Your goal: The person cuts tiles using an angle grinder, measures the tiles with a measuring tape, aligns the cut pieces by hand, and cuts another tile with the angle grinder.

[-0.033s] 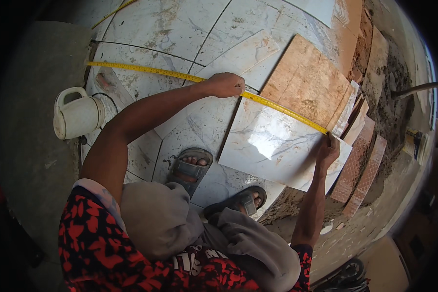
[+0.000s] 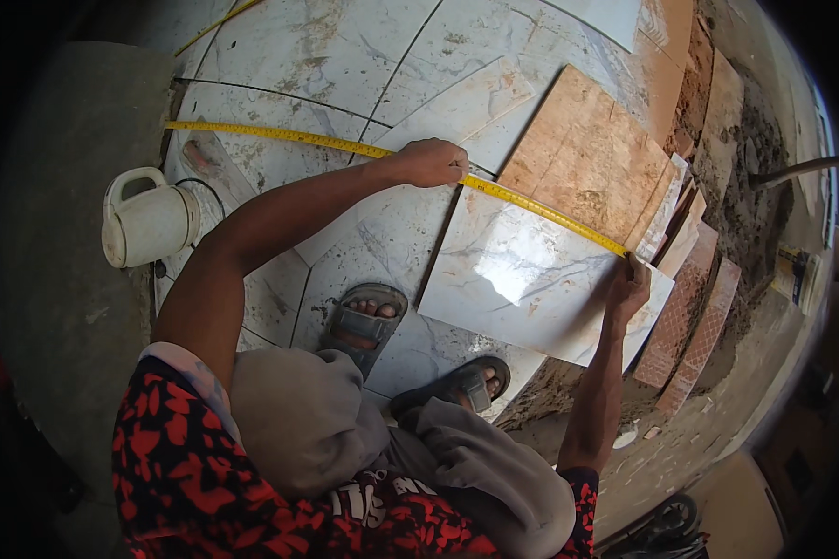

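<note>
Head view: a person stands over white floor tiles and uses two bare hands on a long yellow tape [image 2: 541, 216]. The tape starts at the left, by the grey floor [image 2: 75, 186], and goes right under the left hand [image 2: 431, 163]. From there it runs along the line between a brown slab [image 2: 583, 158], on the far side, and a shiny white tile [image 2: 536, 303], on the near side. The left fingers are curled shut around the tape, near its middle. The right fingers look narrow, as if they pinch its right end, by the right hand [image 2: 628, 291]; the very tips are hard to see.

If the right fingers slip, the tape end could jump off its spot. If the left fingers go loose, the tape could bend or twist. A bump from a sandal [image 2: 368, 321] could push the white tile, if it is loose.

The tape has small dark marks. The red and black shirt [image 2: 191, 456] has pale letters, partly lost in folds. A yellow and dark thing [image 2: 792, 275] at the far right may have print, too small to read.
</note>
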Tool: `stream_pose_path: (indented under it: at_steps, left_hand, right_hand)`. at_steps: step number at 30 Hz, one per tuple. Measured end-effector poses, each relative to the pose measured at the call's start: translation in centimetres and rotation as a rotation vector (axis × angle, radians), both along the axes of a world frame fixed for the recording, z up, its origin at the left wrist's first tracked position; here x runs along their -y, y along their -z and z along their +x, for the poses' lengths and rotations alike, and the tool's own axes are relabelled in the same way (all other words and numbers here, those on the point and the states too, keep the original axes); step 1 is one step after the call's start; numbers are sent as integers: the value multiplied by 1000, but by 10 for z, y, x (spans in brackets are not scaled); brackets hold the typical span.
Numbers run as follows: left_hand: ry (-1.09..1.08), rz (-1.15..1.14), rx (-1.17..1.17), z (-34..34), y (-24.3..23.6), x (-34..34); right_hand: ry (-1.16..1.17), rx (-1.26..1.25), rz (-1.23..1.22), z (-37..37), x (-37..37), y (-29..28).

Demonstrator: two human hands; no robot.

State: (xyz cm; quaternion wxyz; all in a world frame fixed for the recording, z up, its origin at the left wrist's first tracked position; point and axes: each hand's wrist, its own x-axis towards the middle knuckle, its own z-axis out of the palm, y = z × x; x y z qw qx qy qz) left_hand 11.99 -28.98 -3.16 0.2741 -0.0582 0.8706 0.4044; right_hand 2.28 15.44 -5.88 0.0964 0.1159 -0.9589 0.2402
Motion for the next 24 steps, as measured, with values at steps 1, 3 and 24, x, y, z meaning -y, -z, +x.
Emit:
stream_pose_path:
  at_steps: [1, 3, 24]
  left_hand:
    - [2, 3, -1, 0, 0, -1]
    - [-20, 7, 8, 0, -1, -1]
    - [-93, -27, 46, 2, -9, -6]
  right_hand:
    - [2, -1, 3, 0, -2, 1]
    - [-89, -88, -12, -1, -3, 4]
    - [15, -38, -23, 3, 8, 0]
